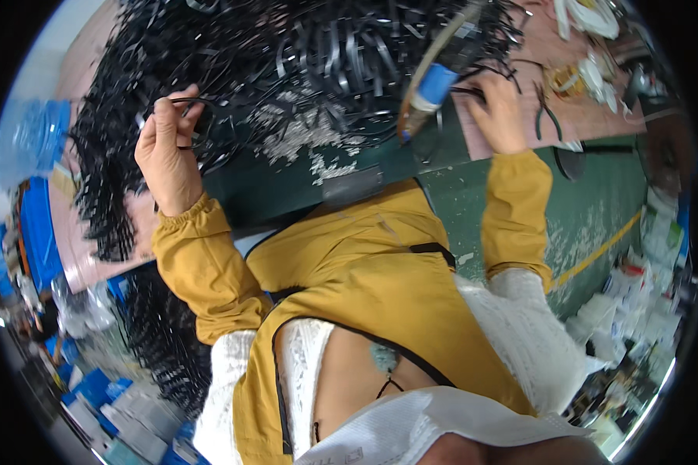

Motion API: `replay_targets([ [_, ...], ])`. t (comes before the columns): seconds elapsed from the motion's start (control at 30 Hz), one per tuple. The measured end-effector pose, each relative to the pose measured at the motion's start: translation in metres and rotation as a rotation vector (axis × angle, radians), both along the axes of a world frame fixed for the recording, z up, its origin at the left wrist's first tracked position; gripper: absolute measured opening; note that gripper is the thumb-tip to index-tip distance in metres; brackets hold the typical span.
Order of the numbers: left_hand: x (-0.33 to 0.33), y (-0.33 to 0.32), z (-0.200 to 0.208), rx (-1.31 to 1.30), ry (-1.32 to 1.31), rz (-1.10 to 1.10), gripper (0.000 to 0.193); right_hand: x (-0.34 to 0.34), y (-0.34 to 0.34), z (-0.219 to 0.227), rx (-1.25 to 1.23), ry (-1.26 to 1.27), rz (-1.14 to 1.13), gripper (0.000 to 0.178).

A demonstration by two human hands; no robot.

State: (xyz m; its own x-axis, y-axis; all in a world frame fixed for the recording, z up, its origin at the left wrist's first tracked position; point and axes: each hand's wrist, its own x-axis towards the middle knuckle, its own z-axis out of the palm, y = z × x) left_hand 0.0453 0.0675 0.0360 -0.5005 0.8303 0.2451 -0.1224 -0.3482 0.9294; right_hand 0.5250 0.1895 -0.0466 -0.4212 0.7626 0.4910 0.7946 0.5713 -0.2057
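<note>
A big heap of thin, shiny black strips [341, 46] spreads over the work table in front of me. On its left side my left hand [169, 159] is closed, pinching a black strip [195, 146] that loops out toward the middle. Farther right, my right hand [499, 116] reaches over the pink tabletop with bent fingers. A black strip runs in between its thumb and fingers; its fingertips are partly hidden. Between the hands lie many small grey-white bits [306, 132] on a dark green surface [260, 190]. Left of my right hand, a curved brownish tube [413, 116] carries a blue wrap [436, 84].
Black-handled pliers [547, 116] lie on the pink tabletop [582, 112] right of my right hand. Beyond them are a roll of amber tape [566, 80] and white plastic pieces [593, 19]. More black strips hang over the left edge. White bags [620, 302] lie on the floor at right.
</note>
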Motion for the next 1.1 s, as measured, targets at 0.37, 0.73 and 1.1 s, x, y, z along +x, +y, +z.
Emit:
replay_targets([
  [0.37, -0.023, -0.095, -0.067, 0.087, -0.827, 0.245, 0.025, 0.060, 0.054, -0.050, -0.254, 0.733, 0.085, 0.029],
  [0.73, 0.111, -0.052, -0.050, 0.183, -0.572, 0.087, 0.036, -0.151, -0.127, 0.066, -0.503, 1.540, 0.700, 0.015],
  [1.1, 0.149, -0.140, -0.122, 0.045, -0.030, -0.134, 0.056, -0.174, -0.140, 0.004, -0.977, 0.958, 0.289, 0.012],
])
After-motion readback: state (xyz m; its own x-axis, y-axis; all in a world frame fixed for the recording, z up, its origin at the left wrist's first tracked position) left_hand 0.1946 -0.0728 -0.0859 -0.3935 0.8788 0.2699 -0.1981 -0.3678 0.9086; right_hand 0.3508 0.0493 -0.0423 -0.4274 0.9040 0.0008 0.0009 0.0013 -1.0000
